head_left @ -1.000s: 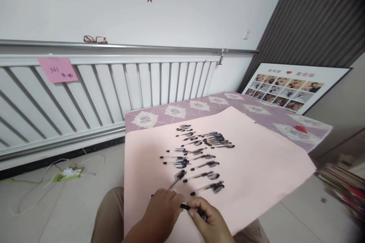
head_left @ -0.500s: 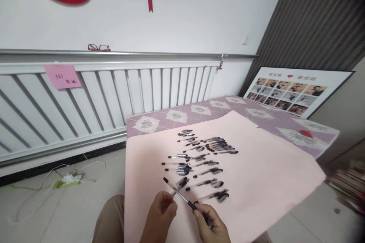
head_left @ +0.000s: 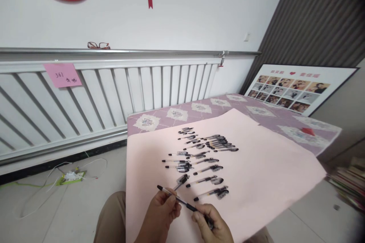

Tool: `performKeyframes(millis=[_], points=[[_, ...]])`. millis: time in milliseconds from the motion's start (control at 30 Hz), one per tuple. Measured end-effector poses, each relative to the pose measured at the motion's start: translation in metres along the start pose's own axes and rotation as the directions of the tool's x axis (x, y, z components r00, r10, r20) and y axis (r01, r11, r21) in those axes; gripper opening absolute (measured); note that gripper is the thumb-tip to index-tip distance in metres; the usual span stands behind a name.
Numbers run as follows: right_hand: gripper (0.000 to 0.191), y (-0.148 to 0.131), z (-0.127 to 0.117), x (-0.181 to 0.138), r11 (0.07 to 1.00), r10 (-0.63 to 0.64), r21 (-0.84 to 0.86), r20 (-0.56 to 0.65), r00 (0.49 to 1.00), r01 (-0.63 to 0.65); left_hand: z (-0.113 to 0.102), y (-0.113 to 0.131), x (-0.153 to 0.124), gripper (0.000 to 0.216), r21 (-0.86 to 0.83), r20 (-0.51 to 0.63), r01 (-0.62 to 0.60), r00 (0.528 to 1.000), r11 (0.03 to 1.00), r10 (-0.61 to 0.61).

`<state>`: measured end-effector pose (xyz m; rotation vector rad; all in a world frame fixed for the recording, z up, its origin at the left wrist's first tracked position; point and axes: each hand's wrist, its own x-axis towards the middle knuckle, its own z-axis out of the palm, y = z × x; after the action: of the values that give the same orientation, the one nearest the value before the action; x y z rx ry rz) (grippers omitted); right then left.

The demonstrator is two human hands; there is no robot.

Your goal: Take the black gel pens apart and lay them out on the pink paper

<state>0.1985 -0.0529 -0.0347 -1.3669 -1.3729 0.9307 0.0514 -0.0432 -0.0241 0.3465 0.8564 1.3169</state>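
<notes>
A black pen (head_left: 182,199) slants across the near part of the pink sheet, its dark end cap pointing up and left. My left hand (head_left: 162,210) pinches its barrel near that end cap. Round the dark grip end my right hand (head_left: 212,223) is closed, covering most of that end. Just beyond my left fingers lies another pen (head_left: 181,182), partly hidden by them. To the right rests a pen with its cap beside the tip (head_left: 212,193). Several more pens (head_left: 219,144) and loose caps lie in rows farther back.
The pink sheet (head_left: 273,174) covers part of a table with a purple patterned cloth (head_left: 199,108). A white radiator (head_left: 148,87) runs behind. A photo board (head_left: 296,87) leans at the right. On the floor at left is a power strip (head_left: 71,177).
My left hand has come up onto the pen's barrel and now grips it; before, it was below and beside it. My right hand keeps hold of the other end.
</notes>
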Motion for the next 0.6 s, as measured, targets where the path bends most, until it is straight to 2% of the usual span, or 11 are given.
performKeyframes(millis=[233,367,500,600], points=[[0.037,-0.011,-0.010,0.003,0.995,0.004,-0.104,0.104,0.995,0.006,0.008,-0.001,-0.003,0.027,0.032,0.003,-0.069,0.998,0.997,0.069],[0.022,-0.011,-0.012,0.005,0.998,-0.007,-0.063,0.101,0.995,0.014,0.010,0.002,-0.005,0.026,0.029,-0.020,-0.065,0.998,0.997,0.066],[0.020,-0.012,-0.012,0.004,0.998,-0.017,-0.064,0.120,0.993,0.025,0.011,0.005,-0.006,0.026,0.022,-0.026,-0.075,0.997,0.997,0.076],[0.029,-0.015,-0.014,0.004,0.993,-0.036,-0.105,0.150,0.988,0.052,0.010,0.005,-0.006,0.027,0.017,-0.021,-0.073,0.997,0.997,0.073]])
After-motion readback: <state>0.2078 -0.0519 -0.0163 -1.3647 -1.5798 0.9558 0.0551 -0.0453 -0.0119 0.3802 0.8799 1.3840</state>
